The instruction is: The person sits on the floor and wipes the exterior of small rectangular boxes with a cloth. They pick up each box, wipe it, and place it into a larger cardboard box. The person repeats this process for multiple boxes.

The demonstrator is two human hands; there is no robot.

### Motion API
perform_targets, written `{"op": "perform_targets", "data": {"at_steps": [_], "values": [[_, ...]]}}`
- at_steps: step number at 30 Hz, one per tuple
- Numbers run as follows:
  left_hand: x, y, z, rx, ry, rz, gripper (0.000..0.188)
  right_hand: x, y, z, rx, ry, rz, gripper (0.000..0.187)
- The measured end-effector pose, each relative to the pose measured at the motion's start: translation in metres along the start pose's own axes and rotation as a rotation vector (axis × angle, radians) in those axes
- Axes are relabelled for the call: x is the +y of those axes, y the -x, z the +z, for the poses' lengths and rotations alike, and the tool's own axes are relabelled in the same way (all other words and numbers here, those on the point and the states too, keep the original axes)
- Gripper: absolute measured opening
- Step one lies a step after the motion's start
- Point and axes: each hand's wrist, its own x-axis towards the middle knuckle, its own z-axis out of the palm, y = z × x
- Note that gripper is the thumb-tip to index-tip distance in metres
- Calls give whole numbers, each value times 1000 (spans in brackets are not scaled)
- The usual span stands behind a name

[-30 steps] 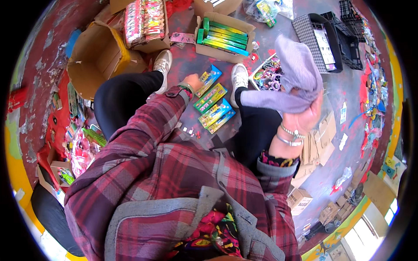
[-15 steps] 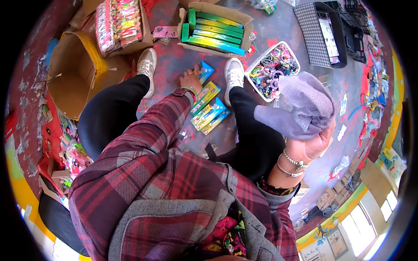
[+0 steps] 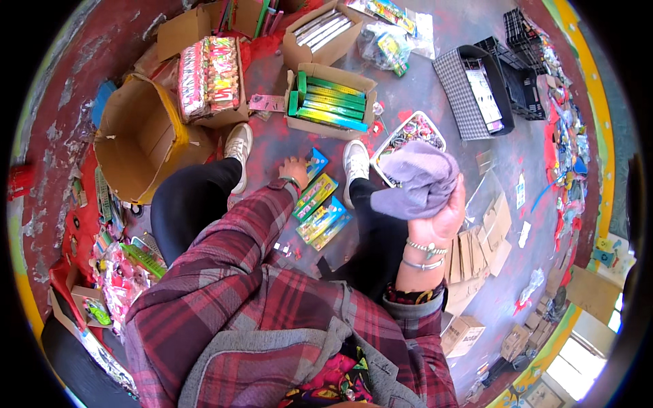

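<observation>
My right hand (image 3: 443, 216), raised over my right leg, is closed on a crumpled greyish-purple cloth (image 3: 420, 180). The cloth hides part of a white tub (image 3: 378, 155) of colourful small items behind it. Between my feet, my left hand (image 3: 294, 170) reaches down with its fingers apart, beside and touching the left edge of a flat blue box (image 3: 315, 163). Just nearer lies a green and yellow box (image 3: 314, 196). Nearer still, blue and yellow boxes (image 3: 324, 223) overlap on the floor. The tips of my left fingers are hard to make out.
Beyond my feet stands a carton (image 3: 333, 133) of green and yellow boxes. A large open carton (image 3: 132, 146) and a carton of bright packets (image 3: 212, 81) are at left. A checked basket (image 3: 462, 102) stands far right; flattened cardboard (image 3: 476, 248) lies right of my right arm.
The view has shifted, showing more of the floor beyond my feet. The cloth in my right hand has moved left toward the tub. My left hand stays by the blue box.
</observation>
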Motion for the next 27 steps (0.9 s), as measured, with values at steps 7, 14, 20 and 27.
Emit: {"op": "perform_targets", "data": {"at_steps": [7, 14, 20, 27], "values": [[1, 8, 32, 49, -165, 64, 80, 1, 4, 8, 63, 42, 27, 38], [9, 2, 33, 17, -139, 29, 79, -5, -3, 6, 75, 128, 32, 39], [2, 1, 22, -15, -19, 5, 88, -5, 0, 0, 126, 73, 12, 40], [-3, 8, -49, -631, 446, 248, 65, -11, 4, 4, -5, 103, -54, 36]]}}
